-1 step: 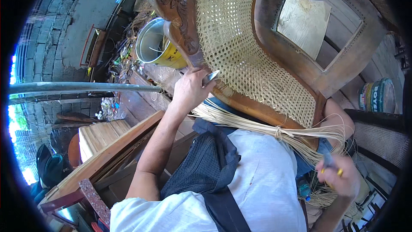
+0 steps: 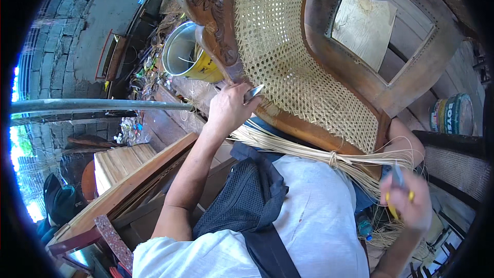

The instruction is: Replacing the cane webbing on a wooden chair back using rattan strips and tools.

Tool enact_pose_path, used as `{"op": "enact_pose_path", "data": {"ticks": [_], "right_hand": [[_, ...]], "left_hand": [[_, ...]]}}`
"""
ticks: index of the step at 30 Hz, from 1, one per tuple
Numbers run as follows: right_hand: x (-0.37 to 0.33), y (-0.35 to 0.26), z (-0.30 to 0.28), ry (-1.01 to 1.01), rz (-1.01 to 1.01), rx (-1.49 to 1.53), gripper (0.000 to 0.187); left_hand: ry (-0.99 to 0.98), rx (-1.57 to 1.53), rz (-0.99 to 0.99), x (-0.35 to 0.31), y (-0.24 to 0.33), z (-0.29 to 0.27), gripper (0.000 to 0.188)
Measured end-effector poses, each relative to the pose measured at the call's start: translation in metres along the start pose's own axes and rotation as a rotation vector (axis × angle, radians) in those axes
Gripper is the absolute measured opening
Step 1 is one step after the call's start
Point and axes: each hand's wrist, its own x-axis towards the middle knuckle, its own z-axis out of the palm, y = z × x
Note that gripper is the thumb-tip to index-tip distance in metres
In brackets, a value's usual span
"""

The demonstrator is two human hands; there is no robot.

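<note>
While the left hand (image 2: 230,105) grasps a pointed metal tool (image 2: 254,92) at the edge of the cane chair (image 2: 280,54) lying over the legs (image 2: 406,141), the right hand (image 2: 416,203), blurred, grips yellow-handled pliers (image 2: 398,176). Judgement: steady the frame (image 2: 294,127) firmly; keep the tool's tip clear of woven strands (image 2: 321,95).

Before me lies the caned chair (image 2: 278,31). Between it and my body (image 2: 314,201) lies the bundle of strands (image 2: 303,149). My left fingers (image 2: 239,90), with the pointed tool (image 2: 253,92) in them, are at the chair's near left edge. In my right fingers (image 2: 411,191), to the right, is the hand tool (image 2: 398,177). Left of the chair stands the bucket (image 2: 210,68); far right, the tub (image 2: 460,116).
</note>
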Motion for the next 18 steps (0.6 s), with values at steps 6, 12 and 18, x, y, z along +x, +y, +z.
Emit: {"op": "enact_pose_path", "data": {"ticks": [6, 12, 18], "right_hand": [[0.160, -0.008, 0.082, -0.136, -0.041, 0.273, 0.027], [0.226, 0.031, 0.145, -0.475, 0.320, 0.428, 0.037], [0.254, 0.032, 0.168, -0.551, 0.369, 0.487, 0.041]], "left_hand": [[-0.067, 0.094, -0.068, 0.013, -0.002, 0.008, 0.029], [-0.084, 0.146, 0.008, 0.018, -0.007, 0.005, 0.025], [-0.087, 0.113, -0.018, 0.019, -0.006, 0.001, 0.023]]}}
